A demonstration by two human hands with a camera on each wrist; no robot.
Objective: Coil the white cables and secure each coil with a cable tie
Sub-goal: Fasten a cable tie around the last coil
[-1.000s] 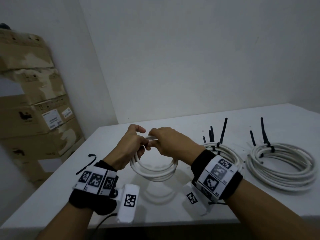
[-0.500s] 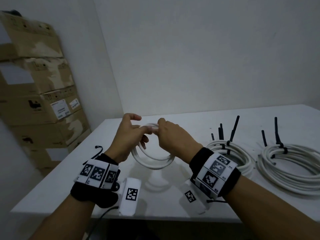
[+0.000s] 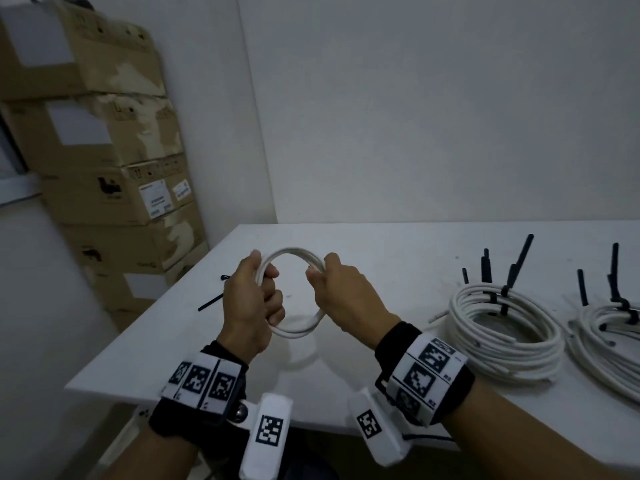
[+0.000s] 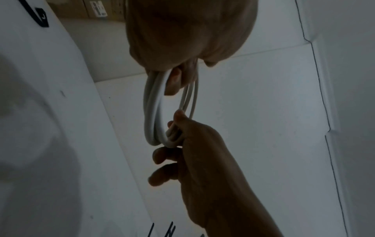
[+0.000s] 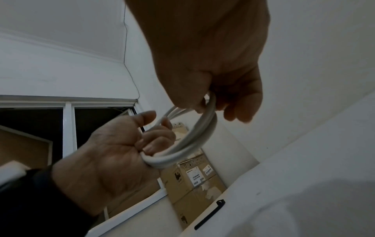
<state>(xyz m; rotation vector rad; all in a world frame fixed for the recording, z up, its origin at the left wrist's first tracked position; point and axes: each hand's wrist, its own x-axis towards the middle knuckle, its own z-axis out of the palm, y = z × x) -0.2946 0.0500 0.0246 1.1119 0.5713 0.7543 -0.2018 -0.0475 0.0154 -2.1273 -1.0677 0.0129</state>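
Two hands hold a small coil (image 3: 294, 296) above the table (image 3: 398, 258): the left hand (image 3: 251, 299) grips its left side, the right hand (image 3: 341, 292) its right. A loose tie (image 3: 213, 301) lies left; two tied coils (image 3: 505, 332) lie right. Left wrist view: right fingers (image 4: 162, 156) curl round the loops. Right wrist view: left fingers (image 5: 156, 139) wrap the coil, boxes (image 5: 192, 176) behind.

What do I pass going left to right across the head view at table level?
Cardboard boxes → loose black cable tie → left hand → small white coil → right hand → tied coil → second tied coil.
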